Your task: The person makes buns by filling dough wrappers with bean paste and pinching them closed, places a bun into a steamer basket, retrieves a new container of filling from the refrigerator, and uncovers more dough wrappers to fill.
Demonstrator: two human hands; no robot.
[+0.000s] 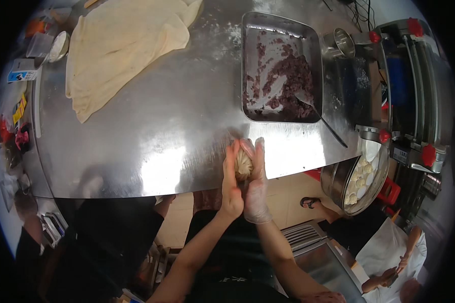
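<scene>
Pleated bun (243,165) held between both palms, at table's (111,146) near edge. Left hand (230,189) seen bare; right hand (257,187) covered by clear glove (258,211). Filling (296,73) spread in tray (317,65) beyond, spoon (333,132) rested on rim. Dough sheet (121,50) laid far left. Pale pieces (359,179) held in round pan (333,182), right.

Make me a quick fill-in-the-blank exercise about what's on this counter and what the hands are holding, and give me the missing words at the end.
1. A pleated dough ball is held ____ the left hand and the right hand.
2. A clear plastic ____ covers the right hand.
3. The large dough sheet lies to the ____ of the metal tray.
4. A utensil handle sticks out past the tray's lower ____ corner.

Missing words: between; glove; left; right.
</scene>
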